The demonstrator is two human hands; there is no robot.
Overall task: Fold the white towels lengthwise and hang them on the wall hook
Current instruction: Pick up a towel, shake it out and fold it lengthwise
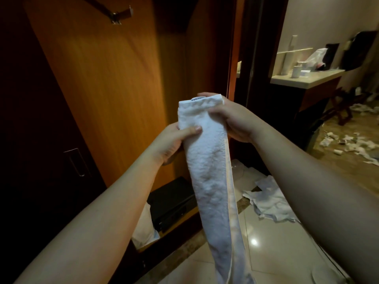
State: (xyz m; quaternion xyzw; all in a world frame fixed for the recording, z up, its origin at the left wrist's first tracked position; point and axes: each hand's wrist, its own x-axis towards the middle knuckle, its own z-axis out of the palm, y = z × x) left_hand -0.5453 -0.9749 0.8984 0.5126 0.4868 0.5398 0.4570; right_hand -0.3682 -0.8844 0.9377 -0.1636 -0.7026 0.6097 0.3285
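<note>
A white towel [213, 181] hangs in a long narrow folded strip in front of me, its lower end running out of view at the bottom. My left hand [174, 140] grips it a little below the top, thumb pressed across the front. My right hand [231, 117] holds the top edge from the right side, fingers curled behind the cloth. A metal wall hook [121, 16] sticks out of the wooden panel at the upper left, well above both hands, with nothing on it.
More white cloths [268, 199] lie crumpled on the tiled floor to the right. A dark box [172, 203] and a white bag [143, 228] sit low in the open wardrobe. A counter [307, 78] with bottles stands at right; paper scraps [348, 140] litter the far floor.
</note>
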